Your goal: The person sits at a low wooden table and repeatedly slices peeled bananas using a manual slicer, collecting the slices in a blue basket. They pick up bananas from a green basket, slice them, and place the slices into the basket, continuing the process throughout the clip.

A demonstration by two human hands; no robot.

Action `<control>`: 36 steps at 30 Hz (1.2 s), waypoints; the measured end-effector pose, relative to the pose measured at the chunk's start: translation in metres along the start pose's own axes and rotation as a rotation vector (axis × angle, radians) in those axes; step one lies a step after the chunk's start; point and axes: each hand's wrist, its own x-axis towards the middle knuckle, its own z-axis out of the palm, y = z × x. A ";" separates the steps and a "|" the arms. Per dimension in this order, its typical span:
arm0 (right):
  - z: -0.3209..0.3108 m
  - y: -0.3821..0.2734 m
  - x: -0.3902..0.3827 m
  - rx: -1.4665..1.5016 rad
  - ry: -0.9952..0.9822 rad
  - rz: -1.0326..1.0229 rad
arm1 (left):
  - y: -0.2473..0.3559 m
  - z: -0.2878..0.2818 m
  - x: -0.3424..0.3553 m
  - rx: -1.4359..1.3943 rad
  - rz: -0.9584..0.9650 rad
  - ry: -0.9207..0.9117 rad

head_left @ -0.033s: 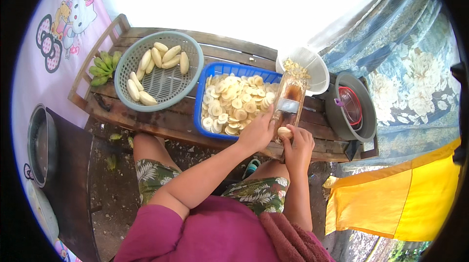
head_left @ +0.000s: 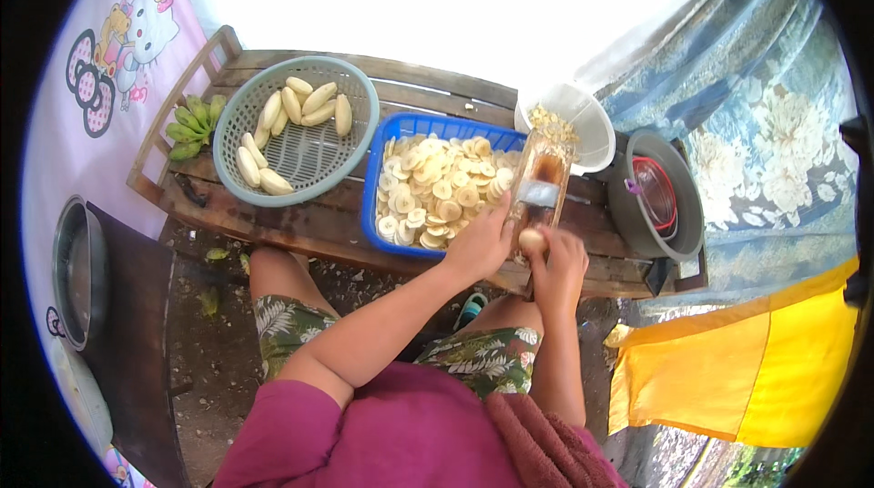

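Observation:
A long wooden slicer board (head_left: 549, 165) with a metal blade plate leans across the bench. My left hand (head_left: 481, 240) is closed on its left edge. Pinched in my right hand (head_left: 560, 271) is a peeled banana (head_left: 532, 238), which rests against the board's lower part, below the blade plate. Left of the board, a blue basket (head_left: 370, 192) holds a heap of round banana slices (head_left: 446, 186). A white tub (head_left: 596, 128) with small banana pieces stands at the board's far end.
Farther left on the slatted bench (head_left: 309, 231) sits a grey-green colander (head_left: 368, 106) with several peeled bananas (head_left: 320, 96). Beside it lies a bunch of green bananas (head_left: 193, 127). A grey pot (head_left: 692, 215) with a red-rimmed strainer (head_left: 669, 188) occupies the right end.
My right hand has shifted slightly on the slicer board with the banana. My left hand keeps its hold on the board's edge.

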 end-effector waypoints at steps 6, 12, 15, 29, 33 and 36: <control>0.037 0.043 0.104 0.013 0.158 0.025 | 0.001 0.000 0.000 0.029 -0.022 -0.030; 0.014 0.020 0.027 0.067 0.161 -0.090 | 0.004 -0.003 -0.001 0.036 -0.027 -0.012; 0.007 0.010 -0.001 0.118 0.114 -0.082 | 0.005 -0.002 -0.003 0.043 0.000 0.020; 0.002 0.007 0.002 0.122 0.000 -0.018 | 0.012 -0.007 -0.001 0.033 -0.108 -0.064; 0.013 0.018 0.020 0.102 0.117 -0.111 | 0.011 -0.005 -0.001 0.039 -0.057 -0.022; 0.038 0.040 0.087 0.063 0.141 -0.006 | 0.014 -0.007 -0.001 0.042 -0.108 -0.034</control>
